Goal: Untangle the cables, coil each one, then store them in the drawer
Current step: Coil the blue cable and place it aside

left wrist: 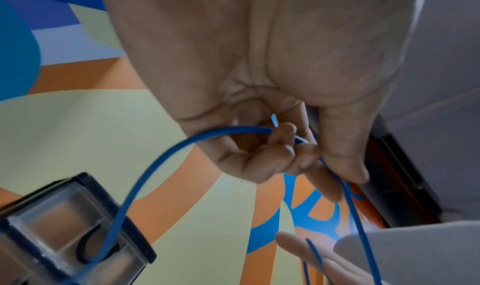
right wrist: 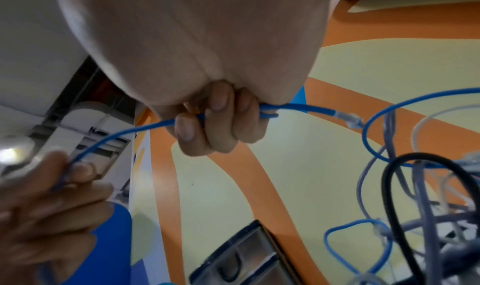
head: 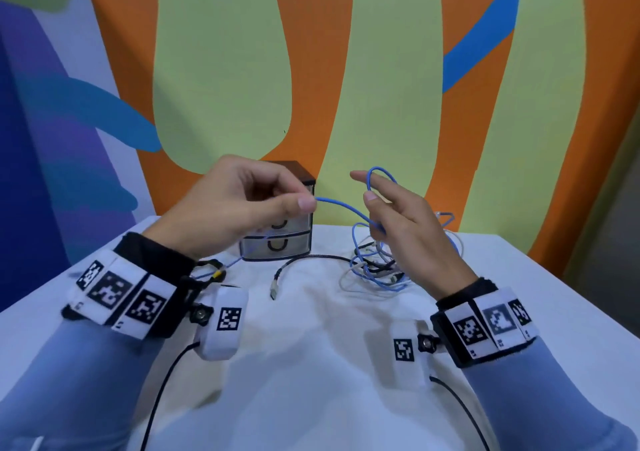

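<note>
Both hands [head: 242, 205] [head: 401, 215] pinching the thin blue rubber cable [head: 341, 208] above the small clear plastic drawer box [head: 277, 243], probably to wind it into loops.

no readable text, brand or number in any view; the wrist bands [head: 124, 295] carry only black-and-white square marker codes.

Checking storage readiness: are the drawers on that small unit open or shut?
Shut. Both drawer fronts sit flush with the drawer unit frame in the head view, handles facing out, nothing pulled forward.
</note>
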### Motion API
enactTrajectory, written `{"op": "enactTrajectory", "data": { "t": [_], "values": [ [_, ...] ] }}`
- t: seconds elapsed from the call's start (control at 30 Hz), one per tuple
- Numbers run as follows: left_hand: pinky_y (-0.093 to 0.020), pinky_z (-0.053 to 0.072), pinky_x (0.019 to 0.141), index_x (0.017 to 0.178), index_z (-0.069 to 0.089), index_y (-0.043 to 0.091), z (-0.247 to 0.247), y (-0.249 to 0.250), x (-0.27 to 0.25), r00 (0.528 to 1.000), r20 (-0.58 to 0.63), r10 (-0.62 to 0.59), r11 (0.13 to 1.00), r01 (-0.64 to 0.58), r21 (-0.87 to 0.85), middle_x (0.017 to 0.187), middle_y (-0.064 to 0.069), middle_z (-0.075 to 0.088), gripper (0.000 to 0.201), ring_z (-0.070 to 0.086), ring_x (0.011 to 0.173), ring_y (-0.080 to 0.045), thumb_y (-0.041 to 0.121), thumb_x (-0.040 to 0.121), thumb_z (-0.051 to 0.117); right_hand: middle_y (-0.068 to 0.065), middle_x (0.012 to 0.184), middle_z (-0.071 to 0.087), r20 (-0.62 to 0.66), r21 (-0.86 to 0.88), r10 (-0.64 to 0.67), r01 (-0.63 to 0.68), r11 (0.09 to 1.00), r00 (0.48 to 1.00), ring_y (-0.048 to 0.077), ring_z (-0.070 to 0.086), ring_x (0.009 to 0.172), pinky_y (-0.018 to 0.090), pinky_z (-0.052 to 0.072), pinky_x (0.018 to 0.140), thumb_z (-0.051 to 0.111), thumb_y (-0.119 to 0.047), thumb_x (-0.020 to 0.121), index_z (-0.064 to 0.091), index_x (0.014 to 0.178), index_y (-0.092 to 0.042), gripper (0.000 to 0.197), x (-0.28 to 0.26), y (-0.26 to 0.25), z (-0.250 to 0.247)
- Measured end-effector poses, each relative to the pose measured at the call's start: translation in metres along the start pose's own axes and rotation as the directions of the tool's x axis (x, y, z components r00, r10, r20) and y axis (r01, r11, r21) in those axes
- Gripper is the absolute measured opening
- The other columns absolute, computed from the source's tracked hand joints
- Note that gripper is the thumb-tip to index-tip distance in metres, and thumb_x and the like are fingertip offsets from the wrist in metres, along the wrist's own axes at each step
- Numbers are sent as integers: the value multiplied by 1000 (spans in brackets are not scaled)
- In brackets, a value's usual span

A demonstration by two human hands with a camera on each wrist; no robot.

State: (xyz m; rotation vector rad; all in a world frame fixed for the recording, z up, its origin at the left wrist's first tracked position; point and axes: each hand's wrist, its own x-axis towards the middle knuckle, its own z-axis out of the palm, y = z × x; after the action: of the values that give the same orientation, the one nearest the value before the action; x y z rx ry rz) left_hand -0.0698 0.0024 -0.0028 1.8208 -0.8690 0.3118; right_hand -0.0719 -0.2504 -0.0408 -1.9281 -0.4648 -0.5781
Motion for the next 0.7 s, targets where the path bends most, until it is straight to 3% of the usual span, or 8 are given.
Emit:
{"op": "enactTrajectory", "data": {
  "t": [0.07,0.17,0.27,0.33,0.47,0.57,0.63,0.7],
  "values": [
    [-25,40,58,89,82,9,-5,7,-5,995,-78,64,998,-63,18,82,-24,71,20,51,64,-12,29,92,84,3,66,26,78,165,16,-29,986,997,18,28,58,20,29,55,44,-18,112,66,136,-31,35,-15,-16,-2],
    [-31,45,64,92,81,12,2,15,-1,946,-244,212,972,-178,154,81,-12,75,18,59,70,-13,29,95,78,3,58,27,194,305,11,-71,950,981,14,24,51,21,22,49,41,-16,111,71,126,-14,33,-33,-42,-8],
    [-29,44,65,95,81,17,16,16,10,879,-355,320,939,-243,244,81,-5,72,16,57,71,-11,33,96,79,3,60,22,264,404,28,-137,904,964,15,15,52,27,11,49,41,-21,111,72,114,-11,33,-45,-59,-12],
    [-30,42,65,95,83,15,21,18,16,857,-383,345,930,-256,264,79,-6,69,22,55,69,-15,36,95,79,-1,60,21,260,439,39,-155,885,965,15,11,54,26,9,49,40,-22,111,70,109,-11,32,-50,-66,-14],
    [-28,37,60,90,80,8,23,32,21,901,-327,285,954,-233,188,72,-12,60,39,45,66,-14,46,91,79,-3,58,20,215,515,13,-125,848,977,17,13,53,26,15,49,38,-18,112,62,103,-8,27,-60,-79,-18],
    [-28,31,58,82,74,3,16,39,30,945,-259,199,972,-156,178,65,-3,50,42,38,61,-13,44,95,76,-4,56,20,157,596,-15,-82,799,988,17,21,51,25,24,50,38,-20,112,59,101,-10,26,-61,-88,-20],
    [-32,29,63,85,77,4,13,39,33,969,-218,120,985,-89,147,66,-8,46,40,36,63,-21,40,101,69,-5,57,21,120,655,-36,-52,754,992,14,23,47,25,21,49,37,-22,113,58,102,-12,26,-59,-93,-20],
    [-36,37,73,92,78,4,11,35,34,977,-212,-28,1000,26,-8,74,-13,49,44,42,68,-25,42,106,60,-4,57,24,90,740,-55,-30,672,994,11,21,43,26,15,46,36,-23,113,58,107,-13,25,-54,-98,-20]
  ]
}}
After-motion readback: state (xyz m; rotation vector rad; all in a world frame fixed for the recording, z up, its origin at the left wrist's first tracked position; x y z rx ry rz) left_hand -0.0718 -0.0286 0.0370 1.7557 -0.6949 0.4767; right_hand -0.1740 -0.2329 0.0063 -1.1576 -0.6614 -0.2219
